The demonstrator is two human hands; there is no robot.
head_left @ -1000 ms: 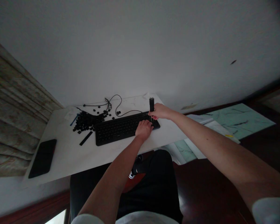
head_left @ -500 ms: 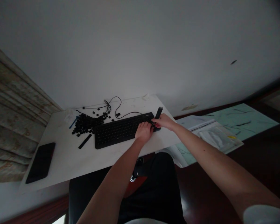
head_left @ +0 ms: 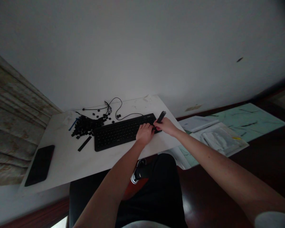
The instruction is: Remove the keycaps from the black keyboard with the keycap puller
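Note:
A black keyboard (head_left: 118,135) lies on the white table, its key bed bare of caps as far as I can see. My left hand (head_left: 144,133) rests on the keyboard's right part, fingers laid forward over it and holding nothing visible. Beside it, my right hand (head_left: 166,126) is closed round a black-handled tool (head_left: 161,116) that leans up and to the right. The tool's lower tip is hidden by my fingers, at the keyboard's right end. Left of the keyboard is a pile of loose black keycaps (head_left: 85,125).
A long black key (head_left: 84,143) and a blue stick (head_left: 72,124) lie near the pile. A black cable (head_left: 116,109) runs behind the keyboard. A dark phone or tablet (head_left: 40,165) sits at the left of the white table (head_left: 71,164). Plastic-wrapped items (head_left: 218,137) are at the right.
The tool in my right hand leans a little more to the right. My left hand stays on the keyboard, and the whole view has shifted slightly.

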